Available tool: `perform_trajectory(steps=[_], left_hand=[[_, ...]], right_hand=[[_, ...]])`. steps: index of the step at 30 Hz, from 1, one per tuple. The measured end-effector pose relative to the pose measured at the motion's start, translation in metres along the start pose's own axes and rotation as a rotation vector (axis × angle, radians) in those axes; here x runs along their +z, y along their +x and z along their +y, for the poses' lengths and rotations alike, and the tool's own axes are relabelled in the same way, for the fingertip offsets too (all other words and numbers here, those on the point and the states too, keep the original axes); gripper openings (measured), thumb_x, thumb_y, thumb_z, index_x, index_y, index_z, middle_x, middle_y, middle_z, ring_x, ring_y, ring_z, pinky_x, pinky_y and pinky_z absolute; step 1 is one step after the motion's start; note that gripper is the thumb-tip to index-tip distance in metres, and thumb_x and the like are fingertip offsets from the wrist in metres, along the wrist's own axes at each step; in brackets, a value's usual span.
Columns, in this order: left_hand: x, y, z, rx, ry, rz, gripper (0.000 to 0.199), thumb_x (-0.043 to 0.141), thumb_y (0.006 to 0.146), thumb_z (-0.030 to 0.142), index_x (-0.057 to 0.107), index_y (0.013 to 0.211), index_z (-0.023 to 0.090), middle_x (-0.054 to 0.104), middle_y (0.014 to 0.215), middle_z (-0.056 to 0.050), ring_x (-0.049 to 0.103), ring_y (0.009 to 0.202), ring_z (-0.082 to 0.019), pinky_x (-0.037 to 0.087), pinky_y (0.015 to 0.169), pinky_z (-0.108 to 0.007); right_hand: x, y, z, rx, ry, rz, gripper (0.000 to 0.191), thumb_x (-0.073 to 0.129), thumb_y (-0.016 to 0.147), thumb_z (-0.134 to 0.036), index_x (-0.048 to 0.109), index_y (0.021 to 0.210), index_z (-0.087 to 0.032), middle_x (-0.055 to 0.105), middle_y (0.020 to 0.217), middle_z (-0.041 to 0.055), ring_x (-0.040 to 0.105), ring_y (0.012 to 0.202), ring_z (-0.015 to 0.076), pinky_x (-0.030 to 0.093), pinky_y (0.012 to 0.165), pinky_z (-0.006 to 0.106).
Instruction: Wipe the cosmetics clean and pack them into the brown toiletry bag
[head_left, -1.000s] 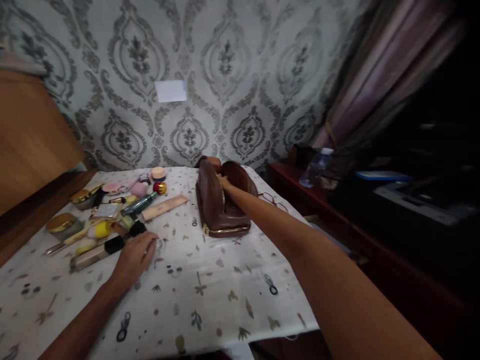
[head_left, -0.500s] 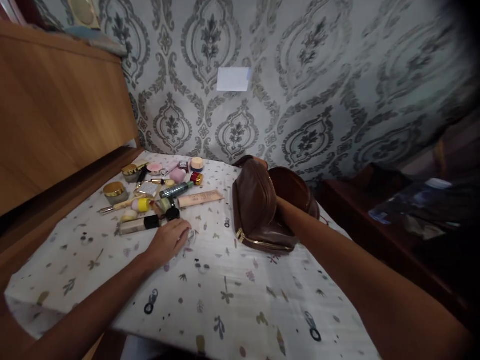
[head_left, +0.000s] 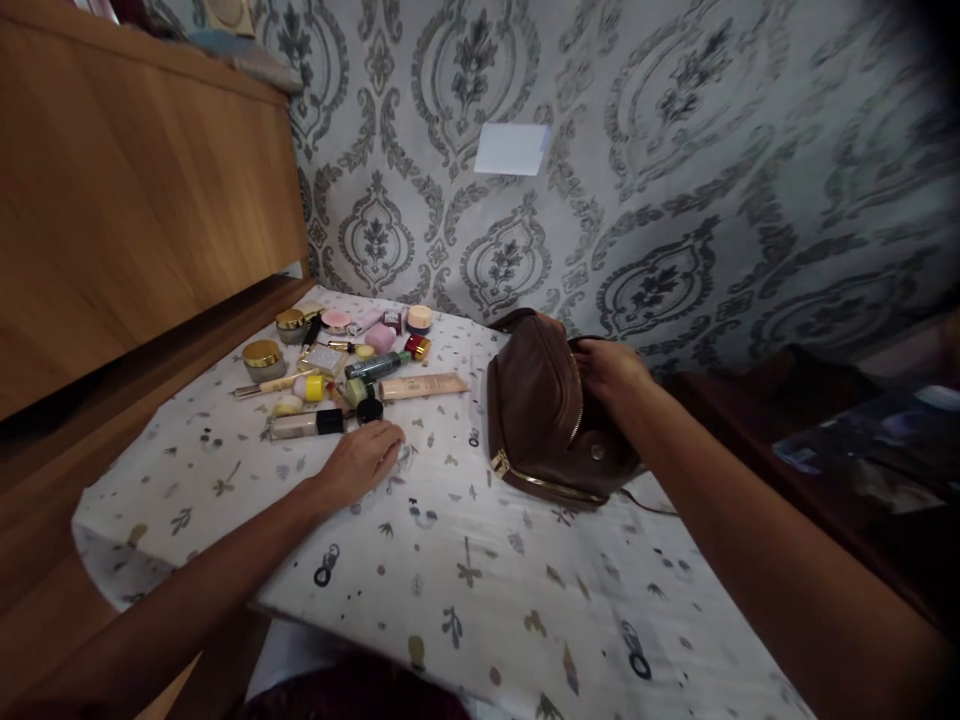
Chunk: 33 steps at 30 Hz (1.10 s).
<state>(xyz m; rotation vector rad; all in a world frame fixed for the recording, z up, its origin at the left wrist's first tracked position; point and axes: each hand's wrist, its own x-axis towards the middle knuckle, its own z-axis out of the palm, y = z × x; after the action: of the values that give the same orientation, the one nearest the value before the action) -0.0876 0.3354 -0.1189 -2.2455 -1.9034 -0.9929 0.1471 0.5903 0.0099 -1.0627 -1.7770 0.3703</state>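
My left hand rests on the patterned cloth, fingers loosely bent and apparently holding nothing. Just beyond it lie a round black cap and a clear bottle with a black cap. My right hand reaches into the mouth of a brown leather bag; its fingertips are hidden inside. The bag has gold zips and sits tilted on the table. A beige squeeze tube lies between the bag and a dark green tube.
More cosmetics lie at the left, among them gold-lidded jars, a pink sponge and a red-and-gold piece. A wooden cabinet borders the left side. Patterned wallpaper is behind. A clear plastic bottle lies at the right.
My right hand has risen partly out of the bag, so its back now shows at the opening. My left hand stays on the cloth. The view has shifted left.
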Motion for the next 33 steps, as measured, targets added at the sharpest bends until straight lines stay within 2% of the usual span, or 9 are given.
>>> perform_trajectory(steps=[2, 4, 6, 8, 11, 16, 21, 27, 33], left_hand=[[-0.002, -0.001, 0.002, -0.005, 0.002, 0.025, 0.024, 0.038, 0.099, 0.023, 0.062, 0.096, 0.019, 0.067, 0.091, -0.007, 0.063, 0.087, -0.019, 0.050, 0.079, -0.031], [-0.009, 0.002, 0.003, -0.012, 0.005, 0.070, 0.026, 0.037, 0.100, 0.024, 0.062, 0.099, 0.018, 0.067, 0.094, -0.008, 0.063, 0.090, -0.019, 0.050, 0.083, -0.032], [-0.022, 0.011, 0.001, -0.041, 0.010, 0.133, 0.025, 0.037, 0.100, 0.025, 0.061, 0.100, 0.018, 0.067, 0.096, -0.008, 0.062, 0.092, -0.020, 0.049, 0.084, -0.033], [-0.039, 0.026, -0.006, -0.117, 0.038, 0.182, 0.024, 0.038, 0.099, 0.026, 0.061, 0.100, 0.018, 0.067, 0.096, -0.007, 0.062, 0.090, -0.020, 0.048, 0.082, -0.032], [-0.061, 0.055, -0.024, -0.271, 0.175, 0.139, 0.025, 0.039, 0.098, 0.025, 0.059, 0.109, 0.016, 0.067, 0.101, -0.007, 0.061, 0.090, -0.021, 0.048, 0.086, -0.033], [-0.058, 0.088, -0.058, -0.354, 0.275, 0.037, 0.024, 0.045, 0.093, 0.022, 0.062, 0.108, 0.013, 0.064, 0.112, -0.014, 0.058, 0.106, -0.026, 0.045, 0.095, -0.038], [-0.039, 0.096, -0.080, -0.438, 0.334, -0.111, 0.031, 0.054, 0.091, 0.033, 0.063, 0.114, 0.015, 0.065, 0.118, -0.016, 0.059, 0.111, -0.028, 0.047, 0.092, -0.035], [-0.041, 0.109, -0.094, -0.520, 0.361, -0.226, 0.027, 0.057, 0.088, 0.035, 0.067, 0.108, 0.020, 0.071, 0.114, -0.011, 0.066, 0.104, -0.027, 0.049, 0.084, -0.030], [-0.045, 0.105, -0.094, -0.502, 0.394, -0.191, 0.031, 0.045, 0.094, 0.035, 0.069, 0.105, 0.019, 0.072, 0.112, -0.011, 0.065, 0.108, -0.026, 0.049, 0.087, -0.030]], right_hand=[[-0.009, -0.006, -0.001, 0.102, 0.002, 0.059, 0.020, 0.052, 0.097, -0.023, 0.067, 0.098, -0.009, 0.066, 0.082, 0.0111, 0.060, 0.066, 0.0130, 0.050, 0.062, 0.029], [-0.021, -0.026, -0.012, 0.089, -0.001, 0.127, 0.019, 0.056, 0.092, -0.020, 0.068, 0.102, -0.009, 0.068, 0.094, 0.0166, 0.063, 0.079, 0.0172, 0.049, 0.073, 0.034], [-0.031, -0.056, -0.029, -0.186, 0.024, 0.130, 0.023, 0.055, 0.091, -0.024, 0.067, 0.109, -0.014, 0.067, 0.110, 0.0172, 0.064, 0.095, 0.0209, 0.049, 0.085, 0.037], [-0.033, -0.090, -0.047, -0.388, 0.075, 0.086, 0.025, 0.049, 0.094, -0.026, 0.065, 0.111, -0.017, 0.068, 0.109, 0.0139, 0.064, 0.100, 0.0224, 0.049, 0.089, 0.040], [-0.017, -0.134, -0.062, -0.508, 0.178, -0.154, 0.022, 0.048, 0.094, -0.024, 0.065, 0.107, -0.020, 0.068, 0.106, 0.0104, 0.063, 0.102, 0.0232, 0.050, 0.092, 0.042], [0.041, -0.172, -0.057, -0.279, 0.302, -0.524, 0.023, 0.046, 0.091, -0.024, 0.067, 0.099, -0.019, 0.069, 0.098, 0.0096, 0.064, 0.092, 0.0219, 0.053, 0.085, 0.038], [0.087, -0.184, -0.042, 0.079, 0.467, -0.553, 0.024, 0.049, 0.083, -0.028, 0.068, 0.093, -0.016, 0.071, 0.090, 0.0077, 0.066, 0.084, 0.0202, 0.052, 0.077, 0.033], [0.094, -0.193, -0.030, 0.082, 0.453, -0.512, 0.023, 0.050, 0.082, -0.030, 0.069, 0.087, -0.017, 0.072, 0.086, 0.0059, 0.064, 0.080, 0.0198, 0.049, 0.075, 0.031], [0.091, -0.196, -0.032, 0.057, 0.444, -0.520, 0.024, 0.051, 0.084, -0.030, 0.071, 0.091, -0.018, 0.073, 0.087, 0.0062, 0.066, 0.082, 0.0206, 0.049, 0.074, 0.031]])
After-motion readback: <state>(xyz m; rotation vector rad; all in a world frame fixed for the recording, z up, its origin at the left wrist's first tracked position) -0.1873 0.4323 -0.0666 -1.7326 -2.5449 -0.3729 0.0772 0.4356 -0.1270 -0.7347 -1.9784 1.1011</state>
